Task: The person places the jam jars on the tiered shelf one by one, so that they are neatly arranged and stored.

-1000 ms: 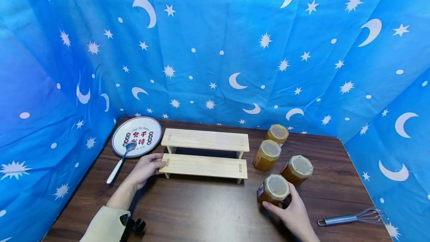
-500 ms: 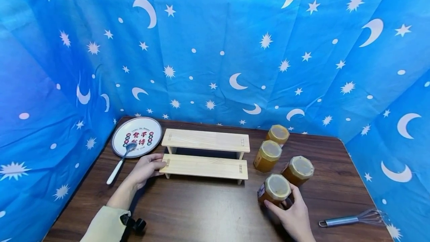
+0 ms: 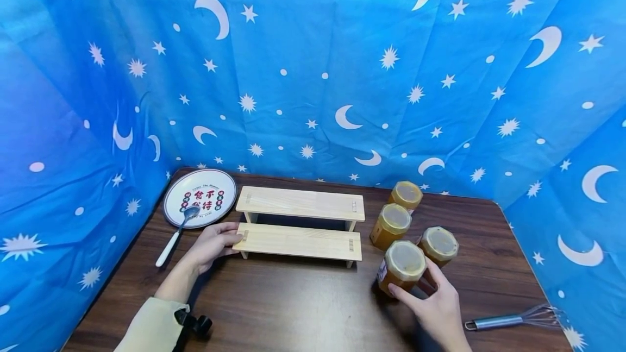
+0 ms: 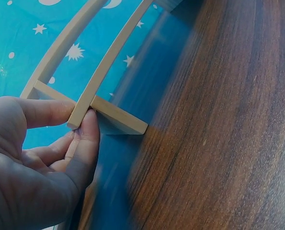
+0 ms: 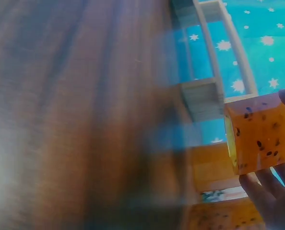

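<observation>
A two-tier wooden rack (image 3: 299, 240) stands mid-table. At the left end of its lower board, my left hand (image 3: 211, 246) pinches the wood; the left wrist view shows the thumb and fingers on the board end (image 4: 80, 117). My right hand (image 3: 437, 300) grips a jar (image 3: 405, 262) of amber contents with a pale lid, thumb on the near side and fingers round the right. In the right wrist view this jar (image 5: 262, 134) has dark specks inside and appears raised off the table. Close behind it stand three similar jars (image 3: 391, 226), (image 3: 406, 194), (image 3: 438, 244).
At the back left lies a white plate (image 3: 176, 200) with red lettering, and a spoon (image 3: 168, 249) leans on its rim. A whisk (image 3: 508, 321) lies at the right edge of the brown table (image 3: 293, 308). Blue star-patterned cloth (image 3: 303, 42) encloses the sides.
The right hand has lifted its jar slightly, and the jar now covers more of the one behind it. The left hand keeps its place on the rack.
</observation>
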The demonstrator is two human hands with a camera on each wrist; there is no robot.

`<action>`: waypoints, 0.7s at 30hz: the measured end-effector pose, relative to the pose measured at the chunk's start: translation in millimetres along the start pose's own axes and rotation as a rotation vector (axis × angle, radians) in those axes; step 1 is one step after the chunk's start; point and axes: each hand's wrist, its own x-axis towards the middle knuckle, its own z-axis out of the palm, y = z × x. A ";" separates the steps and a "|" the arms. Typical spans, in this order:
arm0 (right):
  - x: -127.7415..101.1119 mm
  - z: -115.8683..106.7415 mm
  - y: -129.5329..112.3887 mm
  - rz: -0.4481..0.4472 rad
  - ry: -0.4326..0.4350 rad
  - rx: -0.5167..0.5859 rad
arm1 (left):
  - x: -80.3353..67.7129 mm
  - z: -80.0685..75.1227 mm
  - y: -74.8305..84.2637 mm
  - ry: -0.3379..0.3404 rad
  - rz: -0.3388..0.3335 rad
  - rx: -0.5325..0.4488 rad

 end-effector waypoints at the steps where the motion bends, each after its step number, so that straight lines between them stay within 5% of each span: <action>1: 1.6 -1.0 -2.6 -0.006 -0.005 0.011 | -0.4 -0.2 0.1 0.001 0.000 0.000; 11: 16.1 -5.7 -33.9 -0.041 -0.061 0.031 | 0.7 -0.8 0.6 0.003 -0.008 -0.006; 21: 36.8 13.7 -57.3 -0.132 -0.123 0.154 | 1.6 -1.7 -0.9 -0.004 0.003 -0.007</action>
